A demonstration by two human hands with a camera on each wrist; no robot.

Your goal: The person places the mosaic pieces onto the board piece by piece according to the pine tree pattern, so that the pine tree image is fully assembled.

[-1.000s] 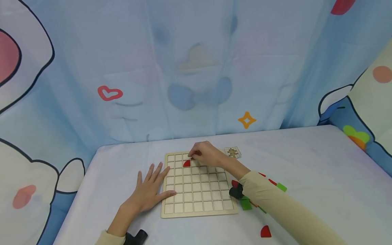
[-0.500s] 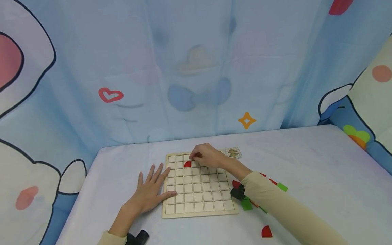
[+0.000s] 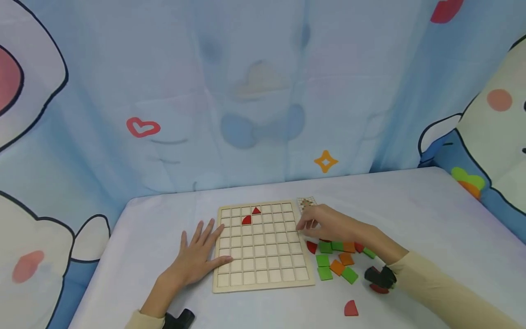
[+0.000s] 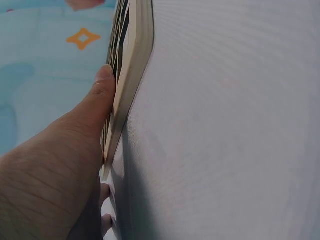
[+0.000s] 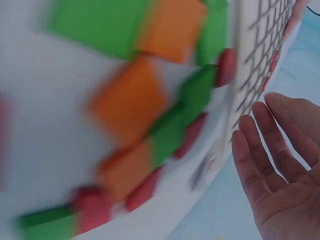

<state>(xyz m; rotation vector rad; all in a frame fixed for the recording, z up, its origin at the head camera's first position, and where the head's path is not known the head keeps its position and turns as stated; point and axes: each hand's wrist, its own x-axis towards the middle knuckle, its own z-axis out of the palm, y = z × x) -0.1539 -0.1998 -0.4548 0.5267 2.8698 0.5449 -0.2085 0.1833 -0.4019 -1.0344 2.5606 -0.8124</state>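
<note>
A wooden grid board (image 3: 263,287) lies on the table. A red triangle (image 3: 256,210) sits in its top row, and a red quarter-round piece (image 3: 246,220) lies one row lower, to the left. My left hand (image 3: 195,258) rests with fingers spread at the board's left edge; in the left wrist view its thumb (image 4: 102,92) lies along the edge. My right hand (image 3: 324,221) is over the board's right edge, just above the loose pieces. The right wrist view shows its fingers (image 5: 272,142) loosely bent, with nothing between them.
Right of the board lie loose green squares (image 3: 322,261), orange squares (image 3: 346,259) and red quarter-rounds (image 3: 312,247). One red quarter-round (image 3: 351,308) lies apart, nearer the front. A small pattern card (image 3: 306,201), partly hidden by my right hand, lies at the board's top right corner.
My right hand has left the board's top row and moved right, toward the loose pieces. The red triangle now shows where its fingertips were. My left hand stays at the board's edge.
</note>
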